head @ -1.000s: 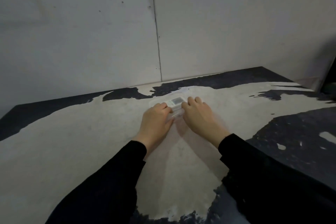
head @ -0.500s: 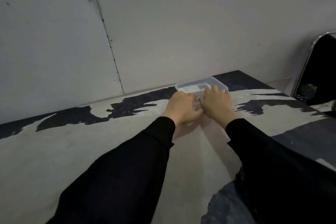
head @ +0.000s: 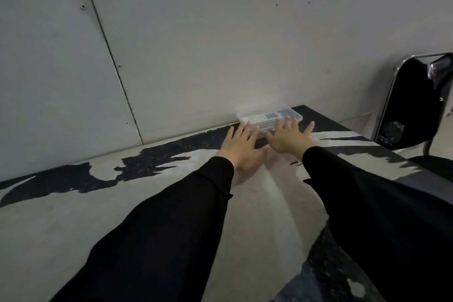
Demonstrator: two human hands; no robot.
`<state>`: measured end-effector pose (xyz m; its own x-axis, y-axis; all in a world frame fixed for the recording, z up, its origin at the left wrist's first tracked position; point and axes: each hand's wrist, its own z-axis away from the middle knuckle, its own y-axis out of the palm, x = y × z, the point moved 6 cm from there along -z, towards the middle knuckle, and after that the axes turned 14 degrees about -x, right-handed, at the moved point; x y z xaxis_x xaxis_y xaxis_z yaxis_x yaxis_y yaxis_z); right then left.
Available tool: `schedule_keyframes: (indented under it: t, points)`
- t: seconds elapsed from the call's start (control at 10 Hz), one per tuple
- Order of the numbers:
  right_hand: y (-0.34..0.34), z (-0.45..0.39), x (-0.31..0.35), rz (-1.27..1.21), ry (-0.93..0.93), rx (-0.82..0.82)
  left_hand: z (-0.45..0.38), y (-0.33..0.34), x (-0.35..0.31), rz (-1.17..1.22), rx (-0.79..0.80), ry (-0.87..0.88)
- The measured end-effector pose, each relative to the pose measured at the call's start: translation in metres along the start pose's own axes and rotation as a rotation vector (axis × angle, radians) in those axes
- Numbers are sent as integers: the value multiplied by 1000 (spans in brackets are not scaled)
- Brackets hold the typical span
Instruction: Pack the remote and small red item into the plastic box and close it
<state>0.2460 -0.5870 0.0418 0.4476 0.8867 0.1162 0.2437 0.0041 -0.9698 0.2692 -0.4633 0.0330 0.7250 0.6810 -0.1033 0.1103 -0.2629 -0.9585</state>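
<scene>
A clear plastic box [head: 269, 118] with its lid on lies at the far edge of the table, against the wall. Through the lid I see the remote [head: 268, 116] as a pale shape with dark patches; the small red item is not visible. My left hand [head: 241, 146] lies flat on the table just in front of the box's left end, fingers spread, holding nothing. My right hand [head: 289, 137] is spread too, its fingertips at the box's front edge; whether they touch it I cannot tell.
The table [head: 122, 216] has a worn grey top with black patches. A grey panelled wall [head: 196, 44] stands right behind the box. A black chair with a chrome frame [head: 411, 103] stands beyond the table's right end.
Both hands have let go of the box and opened flat, fingers spread. The box now sits further back against the wall, after being pushed away from me.
</scene>
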Motion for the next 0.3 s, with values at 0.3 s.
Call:
schedule_keyframes:
  t: [0.3]
  points:
    - [-59, 43, 81, -111, -282, -210, 75, -74, 54, -169, -145, -101]
